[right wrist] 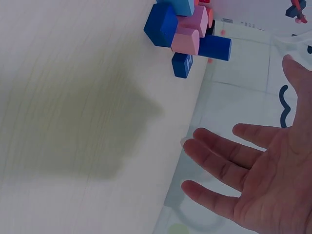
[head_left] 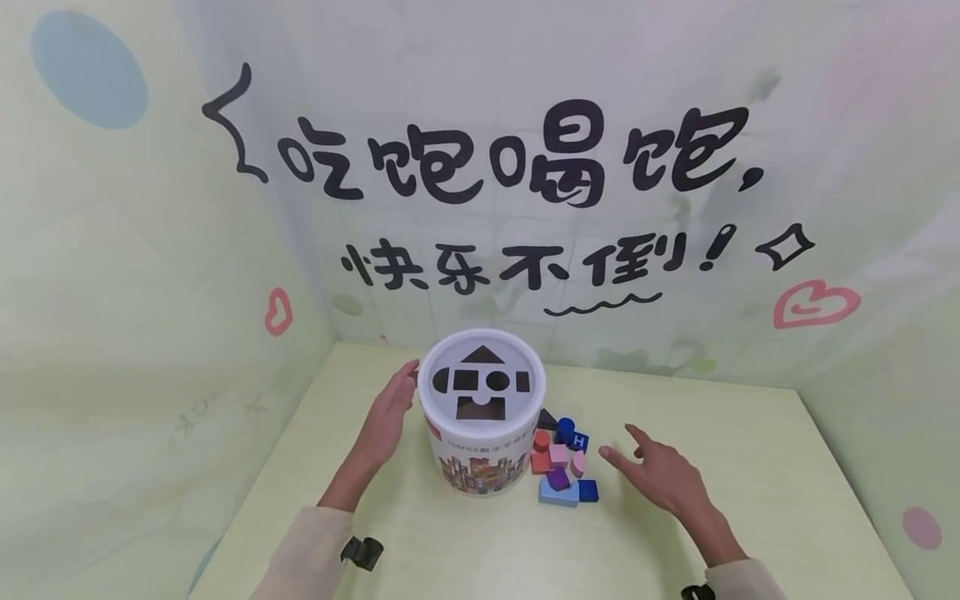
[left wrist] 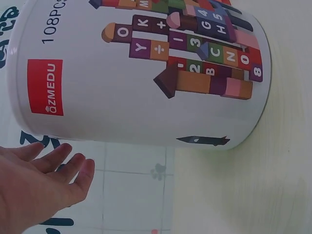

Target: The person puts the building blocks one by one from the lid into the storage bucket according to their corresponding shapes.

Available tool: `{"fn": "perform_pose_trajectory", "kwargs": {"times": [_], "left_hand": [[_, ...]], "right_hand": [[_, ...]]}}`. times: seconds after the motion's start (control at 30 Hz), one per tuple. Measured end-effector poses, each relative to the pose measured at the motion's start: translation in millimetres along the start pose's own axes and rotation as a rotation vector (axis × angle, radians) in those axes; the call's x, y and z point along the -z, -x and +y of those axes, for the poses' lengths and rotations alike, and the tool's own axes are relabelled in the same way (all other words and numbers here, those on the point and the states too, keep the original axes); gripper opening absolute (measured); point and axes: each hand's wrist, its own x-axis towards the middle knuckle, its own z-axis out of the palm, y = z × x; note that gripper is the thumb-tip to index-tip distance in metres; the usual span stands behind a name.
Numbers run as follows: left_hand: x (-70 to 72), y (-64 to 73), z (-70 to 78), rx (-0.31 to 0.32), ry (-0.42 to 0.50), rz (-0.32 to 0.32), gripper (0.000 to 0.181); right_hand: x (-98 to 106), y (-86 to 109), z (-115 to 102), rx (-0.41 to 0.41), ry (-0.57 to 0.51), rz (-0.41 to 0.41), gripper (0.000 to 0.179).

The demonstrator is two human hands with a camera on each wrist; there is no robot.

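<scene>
A white bucket [head_left: 480,467] printed with toy blocks stands upright on the table, its lid [head_left: 438,410] cut with several shaped holes. My left hand [head_left: 390,417] is at the bucket's left side, fingertips right by the rim. In the left wrist view the fingers of that hand [left wrist: 44,185] are loosely spread beside the bucket wall. Right of the bucket sits a small heap of blocks, among them a light blue block [head_left: 558,494], a pink cube [head_left: 558,455] and a blue cylinder [head_left: 566,430]. My right hand [head_left: 663,477] hovers right of the heap, fingers spread, holding nothing.
The pale table [head_left: 465,550] has a lettered wall sheet [head_left: 480,217] behind it and more sheeting on both sides. Close against the bucket lie a red cylinder [head_left: 542,441] and a dark triangular block [head_left: 547,419]. A blue block marked H [head_left: 579,442] lies nearer the right hand.
</scene>
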Motion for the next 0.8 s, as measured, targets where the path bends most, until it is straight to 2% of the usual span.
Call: {"fn": "perform_pose_trajectory", "kwargs": {"times": [0.27, 0.57, 0.8], "left_hand": [[-0.7, -3.6, 7.6, 0.137, 0.098, -0.027, 0.057], [-1.5, -9.9, 11.7, 0.248, 0.181, -0.048, 0.061], [-4.1, -13.7, 11.4, 0.285, 0.271, -0.055, 0.054]], "right_hand": [[-3, -1.8, -5, -0.034, -0.052, -0.021, 0.089], [-13, -6.2, -5, -0.051, -0.299, -0.080, 0.076], [-21, -8.0, -6, -0.099, -0.448, -0.150, 0.072]]}}
